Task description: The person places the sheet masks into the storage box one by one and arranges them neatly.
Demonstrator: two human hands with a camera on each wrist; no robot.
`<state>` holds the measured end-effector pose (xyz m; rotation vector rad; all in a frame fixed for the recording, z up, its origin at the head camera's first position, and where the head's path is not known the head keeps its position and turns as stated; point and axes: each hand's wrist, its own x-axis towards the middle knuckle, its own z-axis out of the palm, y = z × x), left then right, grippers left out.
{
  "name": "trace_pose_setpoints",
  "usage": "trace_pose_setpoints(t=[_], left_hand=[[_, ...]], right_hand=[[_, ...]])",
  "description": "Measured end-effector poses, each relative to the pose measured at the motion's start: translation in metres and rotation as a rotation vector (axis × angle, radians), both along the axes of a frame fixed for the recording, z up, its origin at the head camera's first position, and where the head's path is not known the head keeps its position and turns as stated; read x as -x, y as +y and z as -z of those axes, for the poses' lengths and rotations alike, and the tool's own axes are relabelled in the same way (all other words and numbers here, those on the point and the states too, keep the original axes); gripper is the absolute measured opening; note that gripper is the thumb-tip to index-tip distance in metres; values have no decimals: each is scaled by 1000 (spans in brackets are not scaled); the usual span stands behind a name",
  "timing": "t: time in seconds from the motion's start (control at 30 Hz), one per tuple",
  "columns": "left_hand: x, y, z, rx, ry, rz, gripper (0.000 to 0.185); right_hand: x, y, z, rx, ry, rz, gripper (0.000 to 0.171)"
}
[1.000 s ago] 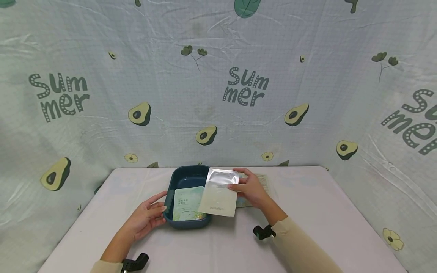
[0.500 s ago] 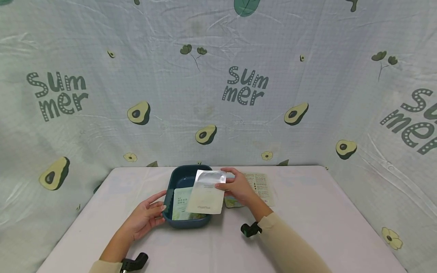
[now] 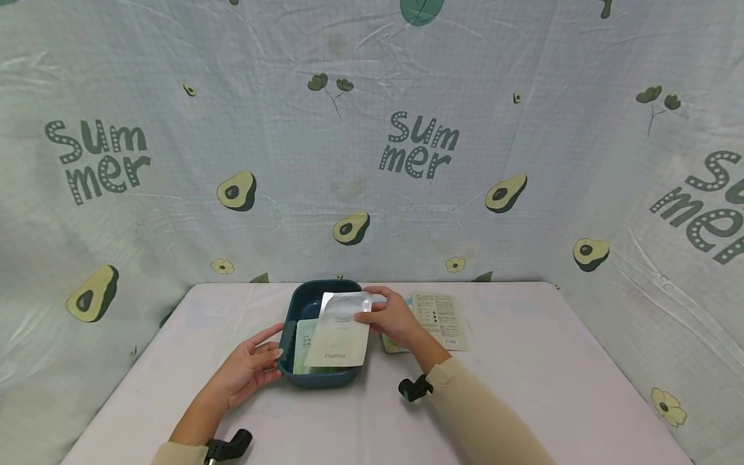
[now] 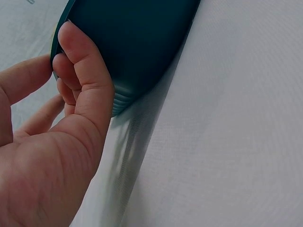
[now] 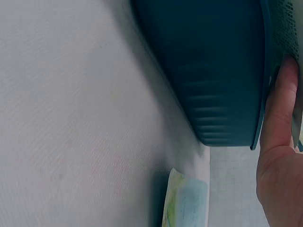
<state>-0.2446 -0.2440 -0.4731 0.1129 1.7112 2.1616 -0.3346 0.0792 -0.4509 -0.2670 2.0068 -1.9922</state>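
A dark blue plastic bin (image 3: 295, 308) sits on the table with a pale green sheet mask packet (image 3: 303, 342) inside. My left hand (image 3: 247, 371) holds the bin's left rim, its fingers bent at the edge in the left wrist view. Over the bin's right side, my right hand (image 3: 396, 318) pinches the upper right edge of a cream and silver sheet mask packet (image 3: 337, 336). This packet overlaps the green one and hides much of it. In the right wrist view, a right-hand finger (image 5: 279, 109) lies along the bin's rim.
Right of the bin, a printed packet (image 3: 442, 320) lies on the white-covered table (image 3: 511, 374), and a green-blue packet (image 3: 391, 344) lies partly behind my right hand. A patterned curtain (image 3: 279, 142) hangs at the back and sides.
My right hand has carried the cream and silver sheet mask packet left, farther over the bin and the green packet. More of the printed packet now shows. The left hand stays at the rim.
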Motion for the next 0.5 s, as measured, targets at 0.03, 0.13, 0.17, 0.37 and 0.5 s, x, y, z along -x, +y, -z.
trace_pose_setpoints(t=[0.03, 0.13, 0.17, 0.37, 0.5], left_hand=[[0, 0, 0, 0, 2, 2, 77], [0, -1, 0, 7, 6, 4, 76], [0, -1, 0, 9, 8, 4, 76], [0, -1, 1, 9, 12, 7, 76], [1, 0, 1, 6, 11, 12, 76]], right_hand=[[0, -2, -1, -1, 2, 1, 72], [0, -7, -2, -11, 12, 7, 72], [0, -9, -2, -11, 10, 8, 73], [4, -17, -5, -78, 11, 28, 76], [6, -22, -8, -126, 1, 28, 78]])
